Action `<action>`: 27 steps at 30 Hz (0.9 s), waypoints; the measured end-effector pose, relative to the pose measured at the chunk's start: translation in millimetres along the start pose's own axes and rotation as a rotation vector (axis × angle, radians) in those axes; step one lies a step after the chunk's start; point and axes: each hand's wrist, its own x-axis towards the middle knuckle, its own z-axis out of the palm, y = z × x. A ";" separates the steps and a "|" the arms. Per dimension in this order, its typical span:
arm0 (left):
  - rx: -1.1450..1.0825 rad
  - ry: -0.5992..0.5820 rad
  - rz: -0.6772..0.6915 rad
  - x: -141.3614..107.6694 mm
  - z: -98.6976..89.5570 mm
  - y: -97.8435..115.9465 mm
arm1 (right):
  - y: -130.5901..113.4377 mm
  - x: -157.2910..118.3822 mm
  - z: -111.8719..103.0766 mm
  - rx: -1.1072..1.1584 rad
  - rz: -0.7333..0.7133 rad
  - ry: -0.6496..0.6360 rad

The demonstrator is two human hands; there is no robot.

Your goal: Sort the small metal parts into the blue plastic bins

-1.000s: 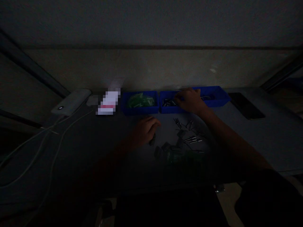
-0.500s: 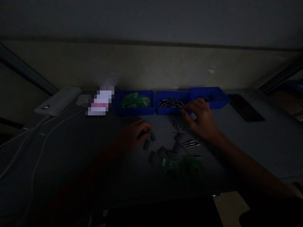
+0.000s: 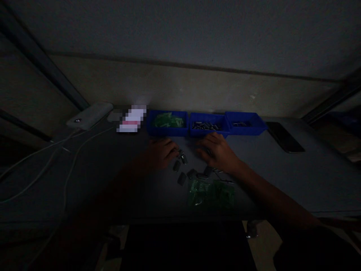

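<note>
The light is very dim. My left hand [image 3: 164, 152] is closed in a pinch, with a small metal piece [image 3: 180, 152] showing at its fingertips. Just in front of the middle blue bin [image 3: 208, 133], my right hand [image 3: 216, 151] hovers with fingers curled; whatever it holds is too dark to make out. Several small grey blocks [image 3: 182, 178] lie between and below the hands. Thin metal pins [image 3: 225, 181] lie partly hidden under my right hand. Nearer to me rest green plastic packets [image 3: 211, 194].
The left blue bin [image 3: 167, 131] contains green packets; the middle one, metal cylinders [image 3: 207, 125]. A few pins lie in the right blue bin [image 3: 246, 130]. A dark phone [image 3: 285, 137], a lit phone [image 3: 132, 119], a white device [image 3: 90, 116] and cables [image 3: 70, 165] flank them.
My right hand has moved left and away from the middle bin's front edge, closer to my left hand. My left hand stays beside the grey blocks. The camera view has shifted slightly.
</note>
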 end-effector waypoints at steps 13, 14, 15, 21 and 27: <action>-0.089 0.107 -0.095 7.0 9.3 1.0 | -0.6 9.4 10.8 -0.012 -0.070 0.008; -0.087 0.115 -0.092 6.9 9.7 0.1 | -1.5 9.1 11.5 -0.012 -0.081 -0.008; -0.086 0.119 -0.088 6.6 9.8 -0.9 | -2.0 8.6 12.0 -0.011 -0.088 -0.021; -0.013 0.059 -0.040 1.9 6.6 -2.7 | -3.3 8.1 13.1 -0.035 -0.089 -0.056; 0.125 0.105 -0.141 3.3 9.8 5.3 | -8.7 10.2 16.4 -0.068 -0.149 -0.130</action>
